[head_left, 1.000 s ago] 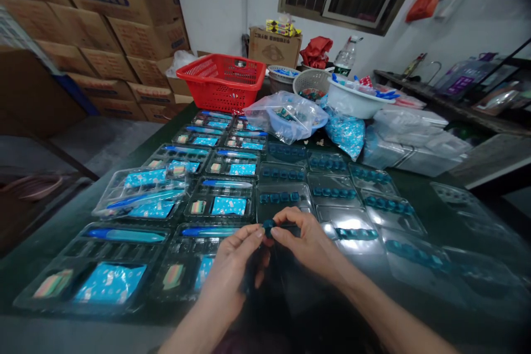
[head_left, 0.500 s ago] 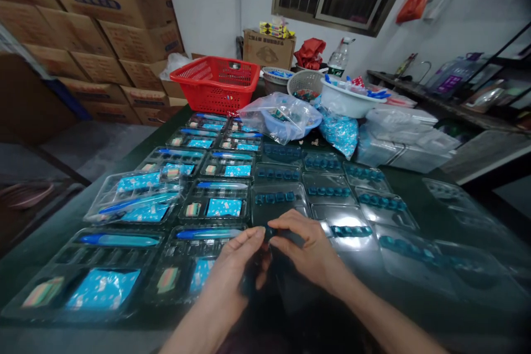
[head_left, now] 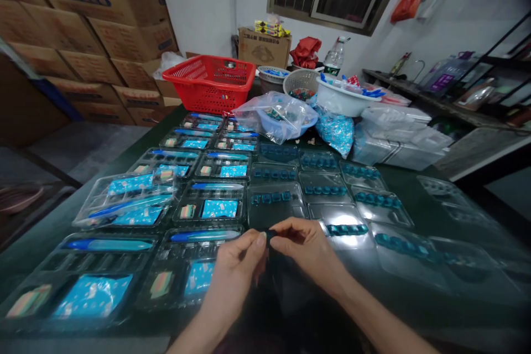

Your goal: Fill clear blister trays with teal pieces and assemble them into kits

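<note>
My left hand and my right hand meet low in the middle of the view, thumbs and fingertips pinched together. Between them is a small dark piece, mostly covered by the fingers, so its kind is unclear. Left of the hands lies a clear plastic tray with a blue pen, a striped eraser-like block and a blue patterned packet. Just beyond the right hand, a row of teal cubes sits in another clear tray's neighbour.
Several filled trays cover the table's left side. Behind stand a red basket, a blue bowl under plastic, a white basin of pens and stacked clear packaging. Cardboard boxes are piled at the back left.
The camera view has shifted slightly, so the scene sits a little further left. Both hands still pinch at the same spot, with the left fingers slightly repositioned.
</note>
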`<state>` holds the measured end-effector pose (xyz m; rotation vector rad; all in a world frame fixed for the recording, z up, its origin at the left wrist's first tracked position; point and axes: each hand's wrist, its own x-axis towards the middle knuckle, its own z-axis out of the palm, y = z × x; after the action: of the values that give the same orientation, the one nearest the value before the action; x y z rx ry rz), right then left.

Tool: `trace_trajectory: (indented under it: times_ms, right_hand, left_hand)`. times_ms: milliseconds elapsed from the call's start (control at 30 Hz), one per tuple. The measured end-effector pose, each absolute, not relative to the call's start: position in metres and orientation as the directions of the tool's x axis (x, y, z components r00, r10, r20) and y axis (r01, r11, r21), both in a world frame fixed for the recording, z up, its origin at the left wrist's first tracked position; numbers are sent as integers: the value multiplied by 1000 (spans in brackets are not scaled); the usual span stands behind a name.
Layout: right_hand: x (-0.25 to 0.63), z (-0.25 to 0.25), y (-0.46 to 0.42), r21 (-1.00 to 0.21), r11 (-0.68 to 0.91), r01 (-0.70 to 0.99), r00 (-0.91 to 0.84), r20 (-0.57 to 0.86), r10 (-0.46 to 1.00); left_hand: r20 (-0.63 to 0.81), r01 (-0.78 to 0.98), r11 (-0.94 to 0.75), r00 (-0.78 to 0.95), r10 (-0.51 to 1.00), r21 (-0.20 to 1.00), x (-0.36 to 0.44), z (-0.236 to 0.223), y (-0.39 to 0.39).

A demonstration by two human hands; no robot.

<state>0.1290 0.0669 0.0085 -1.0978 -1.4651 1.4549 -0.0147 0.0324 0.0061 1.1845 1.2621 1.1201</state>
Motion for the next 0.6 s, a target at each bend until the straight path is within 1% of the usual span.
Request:
trace_trajectory:
  times_ms: [100, 167, 233, 267, 333, 400, 433, 467, 600]
  right_hand:
    - [128, 8, 62, -993, 24, 113, -323, -14, 946]
    - [131, 9, 62, -977, 99, 186, -330, 33, 943]
    - [139, 9, 71, -923, 220, 315, -318, 116, 941]
    - [146, 8, 80, -866, 290, 408, -300, 172, 938]
    - [162, 4, 105, -662, 401, 633, -276, 291, 916]
    - [178, -4, 133, -409, 427, 806, -303, 333, 893]
    - [185, -9, 145, -345, 427, 836, -317, 331, 889]
    - [190, -13, 155, -296, 429, 853, -336, 317, 887]
    - [194, -24, 170, -216, 460, 861, -397, 279, 874]
  left_hand:
    - [-225, -130, 228, 40, 974, 965, -13, -1, 35]
    - [-349, -293, 352, 63, 935, 889, -12, -4, 38]
    - [-432, -443, 428, 98, 897, 788, -13, -3, 42]
    - [-443, -495, 438, 116, 889, 750, -14, -2, 44]
    - [-433, -544, 437, 144, 890, 716, -18, 2, 46]
    - [-426, -556, 438, 159, 891, 706, -22, 4, 45]
    - [-427, -560, 438, 161, 890, 703, -24, 5, 44]
    - [-426, -562, 438, 161, 890, 702, -26, 4, 42]
    - [-412, -566, 429, 167, 896, 704, -32, -1, 39]
